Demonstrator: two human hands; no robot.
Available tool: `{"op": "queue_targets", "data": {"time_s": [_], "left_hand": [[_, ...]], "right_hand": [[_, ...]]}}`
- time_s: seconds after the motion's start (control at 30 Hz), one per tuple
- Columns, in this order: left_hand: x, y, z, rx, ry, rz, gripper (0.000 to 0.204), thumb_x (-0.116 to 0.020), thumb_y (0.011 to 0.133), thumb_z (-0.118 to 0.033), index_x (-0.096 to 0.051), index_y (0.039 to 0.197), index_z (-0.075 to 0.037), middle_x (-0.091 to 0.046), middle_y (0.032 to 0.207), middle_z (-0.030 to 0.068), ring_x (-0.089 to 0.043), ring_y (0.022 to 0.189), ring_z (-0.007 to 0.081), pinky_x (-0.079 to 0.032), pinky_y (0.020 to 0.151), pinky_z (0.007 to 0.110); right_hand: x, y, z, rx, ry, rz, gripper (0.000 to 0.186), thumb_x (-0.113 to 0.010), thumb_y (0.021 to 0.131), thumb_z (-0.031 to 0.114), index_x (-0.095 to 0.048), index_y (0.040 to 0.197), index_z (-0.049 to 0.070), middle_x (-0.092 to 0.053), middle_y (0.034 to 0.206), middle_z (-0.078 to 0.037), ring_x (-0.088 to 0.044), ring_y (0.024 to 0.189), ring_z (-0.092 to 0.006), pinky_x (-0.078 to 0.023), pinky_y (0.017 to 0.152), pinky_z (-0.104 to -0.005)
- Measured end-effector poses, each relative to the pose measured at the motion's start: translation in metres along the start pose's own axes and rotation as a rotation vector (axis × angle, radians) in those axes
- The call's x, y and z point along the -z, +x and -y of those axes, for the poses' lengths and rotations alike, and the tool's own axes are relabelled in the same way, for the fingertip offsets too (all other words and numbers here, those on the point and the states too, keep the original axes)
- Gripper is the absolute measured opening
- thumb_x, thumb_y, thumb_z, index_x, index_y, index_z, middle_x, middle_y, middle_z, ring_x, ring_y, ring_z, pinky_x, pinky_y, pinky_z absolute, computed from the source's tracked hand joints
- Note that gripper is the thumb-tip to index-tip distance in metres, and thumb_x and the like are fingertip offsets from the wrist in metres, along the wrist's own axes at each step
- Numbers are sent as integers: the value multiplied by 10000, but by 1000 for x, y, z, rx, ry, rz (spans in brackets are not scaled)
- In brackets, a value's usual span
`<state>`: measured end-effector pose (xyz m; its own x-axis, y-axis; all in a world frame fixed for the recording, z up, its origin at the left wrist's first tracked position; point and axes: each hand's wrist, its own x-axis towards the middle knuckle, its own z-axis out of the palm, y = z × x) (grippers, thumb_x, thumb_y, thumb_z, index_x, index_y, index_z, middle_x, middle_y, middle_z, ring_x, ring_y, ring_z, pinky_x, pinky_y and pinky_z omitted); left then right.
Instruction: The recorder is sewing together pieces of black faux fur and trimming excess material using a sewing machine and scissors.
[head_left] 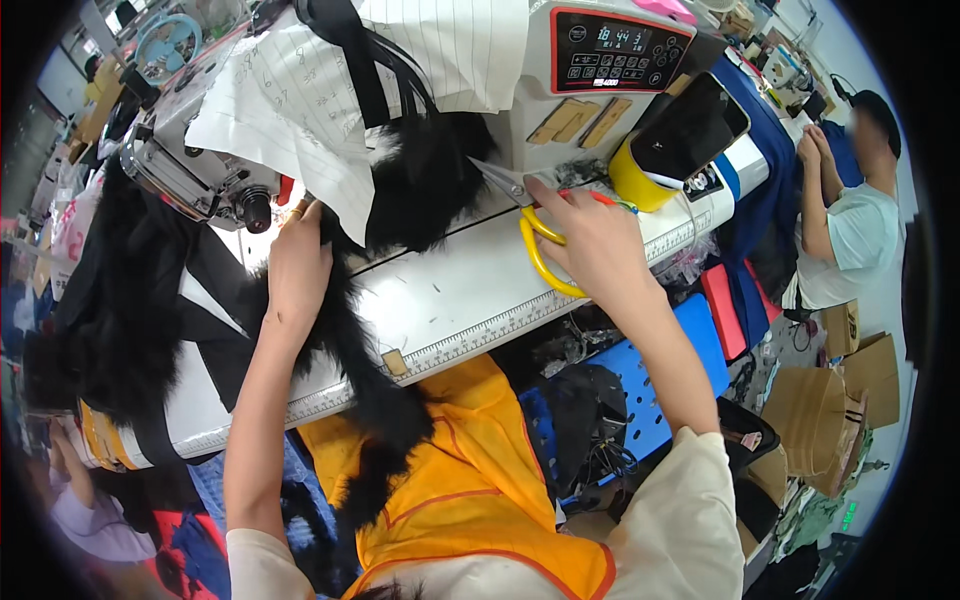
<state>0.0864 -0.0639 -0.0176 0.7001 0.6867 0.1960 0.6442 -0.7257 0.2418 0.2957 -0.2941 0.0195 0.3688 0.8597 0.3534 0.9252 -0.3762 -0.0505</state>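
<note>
Shaggy black fur (375, 395) contrasts with a smooth white tabletop (450, 280) and bright metal scissors (515, 189) with a glossy yellow plastic handle (531, 248). Creased, matt paper (280, 130) offsets a phone's shiny black screen (693, 125) and an orange cloth apron (470, 520).

**Posture in two-sided forward reach**

The bare left forearm (262, 410) points toward the far side, the bare left hand (300, 262) with fingers gathered, tips partly hidden. The bare right forearm (668, 352) slants far and leftward; the bare right hand (603, 242) shows its back, fingers curled.
</note>
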Motion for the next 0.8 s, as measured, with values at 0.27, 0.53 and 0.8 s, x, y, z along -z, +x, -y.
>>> {"op": "queue_targets", "data": {"time_s": [0.27,0.53,0.8], "left_hand": [[46,-58,-44,-66,-754,160,548,-553,647,120,-487,1175,-6,-570,1041,226,-534,969,395,-442,852,370],[28,-67,-64,-415,-42,116,429,-528,649,80,-471,1068,6,-518,970,146,-571,873,299,-494,678,366],[20,-80,-11,-444,96,-139,290,-495,723,-8,-537,1009,-35,-498,901,98,-576,826,242,-484,660,322]], "right_hand": [[49,-53,32,-15,-103,376,538,-671,717,237,-495,1219,156,-587,798,-74,-586,610,-247,-471,509,-333],[62,-84,17,-120,279,260,462,-686,698,119,-589,1149,126,-636,815,-86,-584,604,-204,-458,541,-278],[79,-126,-142,-678,113,7,466,-603,829,146,-464,1255,16,-609,1082,-156,-580,957,-161,-438,828,-275]]}}
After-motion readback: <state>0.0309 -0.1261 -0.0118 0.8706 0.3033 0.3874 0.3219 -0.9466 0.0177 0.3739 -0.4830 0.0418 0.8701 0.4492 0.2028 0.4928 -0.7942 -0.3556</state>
